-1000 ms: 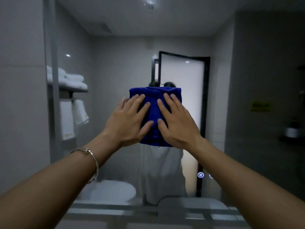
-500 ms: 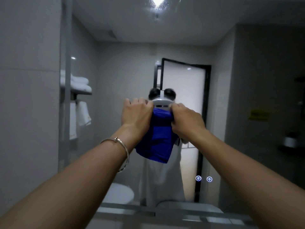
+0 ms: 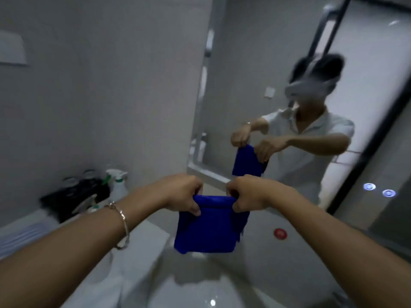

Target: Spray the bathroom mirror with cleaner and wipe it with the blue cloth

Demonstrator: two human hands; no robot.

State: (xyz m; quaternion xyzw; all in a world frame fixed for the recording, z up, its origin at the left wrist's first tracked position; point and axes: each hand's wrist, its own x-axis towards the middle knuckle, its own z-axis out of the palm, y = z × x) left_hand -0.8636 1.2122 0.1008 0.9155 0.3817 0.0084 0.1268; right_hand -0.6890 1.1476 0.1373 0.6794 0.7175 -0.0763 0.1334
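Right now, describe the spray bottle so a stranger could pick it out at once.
Start at the grey wall on the left and drop to the counter beneath it. Past the left wrist's bracelet sits a dark tray of small items. The spray bottle stands at its right end: the only tall white thing there, with a green collar under its trigger head.

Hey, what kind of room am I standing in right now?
Most likely a bathroom, perhaps a hotel's: a wall mirror reflecting you, a white basin below your hands, and a spray bottle on the counter.
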